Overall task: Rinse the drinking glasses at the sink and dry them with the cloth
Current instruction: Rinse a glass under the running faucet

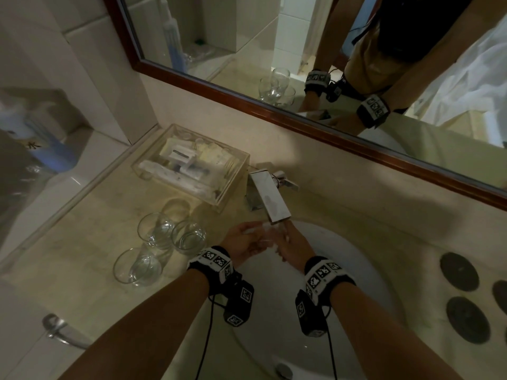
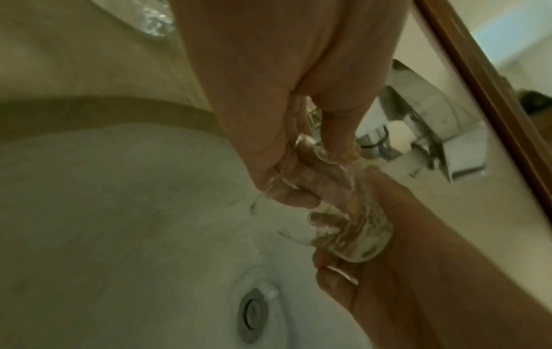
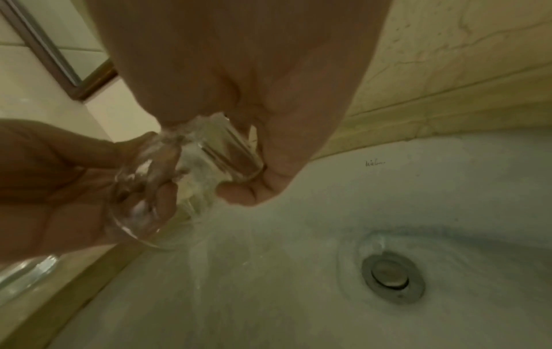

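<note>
Clear glass, a small round drinking tumbler, sits tilted between both hands under the square chrome tap, above the white oval sink basin. The left hand curls around its rim end, with fingers reaching inside it in the left wrist view, while the right hand wraps round the thick base. Water streams off the glass toward the round metal drain. Three more clear tumblers stand upright, close together, on the beige stone counter left of the basin, near a clear plastic box of toiletries. A wood-framed mirror hangs behind the tap
</note>
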A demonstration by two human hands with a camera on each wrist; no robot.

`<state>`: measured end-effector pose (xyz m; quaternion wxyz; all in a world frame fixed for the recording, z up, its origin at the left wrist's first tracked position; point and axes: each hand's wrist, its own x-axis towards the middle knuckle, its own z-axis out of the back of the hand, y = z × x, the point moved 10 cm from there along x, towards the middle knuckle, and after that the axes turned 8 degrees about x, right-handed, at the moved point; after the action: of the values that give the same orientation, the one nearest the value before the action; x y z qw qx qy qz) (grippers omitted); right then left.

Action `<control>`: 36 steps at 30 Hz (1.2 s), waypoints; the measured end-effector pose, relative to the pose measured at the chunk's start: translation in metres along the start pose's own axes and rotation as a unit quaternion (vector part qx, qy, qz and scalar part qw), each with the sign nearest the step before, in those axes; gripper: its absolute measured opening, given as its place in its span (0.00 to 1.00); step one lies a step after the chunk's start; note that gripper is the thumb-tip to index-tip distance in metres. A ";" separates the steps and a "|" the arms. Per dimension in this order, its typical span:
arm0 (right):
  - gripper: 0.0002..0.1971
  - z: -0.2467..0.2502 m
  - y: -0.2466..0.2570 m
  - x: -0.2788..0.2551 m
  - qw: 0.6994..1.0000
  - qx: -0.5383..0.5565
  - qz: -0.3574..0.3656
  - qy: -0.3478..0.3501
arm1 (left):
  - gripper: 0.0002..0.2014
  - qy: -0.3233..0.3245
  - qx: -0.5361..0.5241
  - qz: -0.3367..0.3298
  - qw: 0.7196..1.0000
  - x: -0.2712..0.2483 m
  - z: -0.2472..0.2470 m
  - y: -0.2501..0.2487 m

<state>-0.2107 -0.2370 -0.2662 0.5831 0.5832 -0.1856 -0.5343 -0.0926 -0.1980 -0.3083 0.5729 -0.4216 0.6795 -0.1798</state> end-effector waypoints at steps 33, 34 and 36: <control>0.24 0.020 -0.085 0.005 0.943 0.134 -0.257 -0.164 | 0.20 -0.010 0.463 0.011 0.886 0.001 0.016 0.027; 0.25 0.020 -0.085 0.006 0.942 0.137 -0.257 -0.164 | 0.18 -0.016 0.508 -0.002 0.861 0.002 0.017 0.027; 0.27 0.018 -0.083 0.004 0.940 0.155 -0.261 -0.157 | 0.19 -0.009 0.547 -0.012 0.837 0.000 0.015 0.027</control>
<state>-0.2582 -0.2287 -0.3359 0.2894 0.6029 -0.1965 -0.7170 -0.0881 -0.1785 -0.3318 0.7144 -0.0494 0.4595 -0.5254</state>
